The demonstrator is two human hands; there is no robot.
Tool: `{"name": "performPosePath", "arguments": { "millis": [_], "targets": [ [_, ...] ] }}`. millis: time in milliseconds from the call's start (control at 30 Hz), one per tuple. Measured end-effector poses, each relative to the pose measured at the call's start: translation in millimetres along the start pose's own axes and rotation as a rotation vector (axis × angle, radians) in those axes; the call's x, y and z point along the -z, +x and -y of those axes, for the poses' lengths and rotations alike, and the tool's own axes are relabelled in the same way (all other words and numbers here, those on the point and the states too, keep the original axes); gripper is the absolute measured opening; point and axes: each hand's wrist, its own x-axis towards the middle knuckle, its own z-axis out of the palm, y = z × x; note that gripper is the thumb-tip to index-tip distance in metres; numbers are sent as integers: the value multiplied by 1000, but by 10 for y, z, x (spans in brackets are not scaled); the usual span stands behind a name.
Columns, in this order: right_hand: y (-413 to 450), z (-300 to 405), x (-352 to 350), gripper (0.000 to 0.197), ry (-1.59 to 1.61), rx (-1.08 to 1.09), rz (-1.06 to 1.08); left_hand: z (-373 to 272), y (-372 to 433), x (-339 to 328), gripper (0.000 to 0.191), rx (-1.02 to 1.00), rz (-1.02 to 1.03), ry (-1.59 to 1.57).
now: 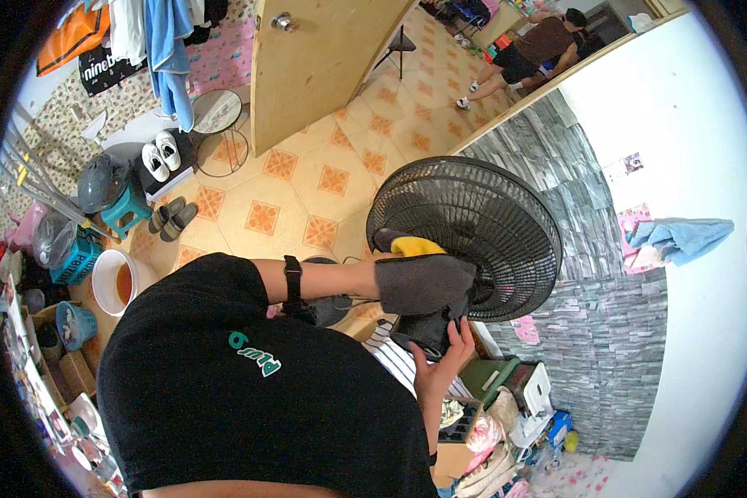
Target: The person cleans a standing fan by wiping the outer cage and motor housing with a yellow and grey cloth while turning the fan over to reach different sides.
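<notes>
A black fan with a round wire grille stands before me, its grille facing away towards the grey wall. My left hand is wrapped in a dark grey cloth with a yellow part, which lies against the back of the fan by the grille's centre. The cloth hides the fingers. Lower down, my right hand grips the fan's black motor housing, thumb on the near side and fingers over the far side. The fan's dark base shows partly below my left forearm.
Left of me stand a white bucket of brownish liquid, a teal stool and sandals. A wooden door stands open; a person is beyond. Storage boxes and bags crowd the lower right, beside the grey brick-patterned wall.
</notes>
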Motion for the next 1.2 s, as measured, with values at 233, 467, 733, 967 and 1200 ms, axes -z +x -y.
{"name": "performPosePath", "arguments": {
  "millis": [233, 467, 733, 967, 1200],
  "targets": [
    [16, -84, 9, 81, 28, 18, 19, 16, 175, 37, 40, -81, -257, 1211],
    [3, -88, -20, 77, 35, 6, -38, -51, 118, 190, 37, -105, -294, 1137],
    [33, -41, -75, 78, 69, -37, -47, 59, -64, 55, 38, -266, -402, 2025],
    [-2, 2, -92, 77, 104, -55, -36, -205, 90, 141, 35, -19, -196, 1922],
    [-2, -36, -131, 75, 135, -33, -45, 99, 34, 58, 39, -228, -320, 2345]
  ]
}}
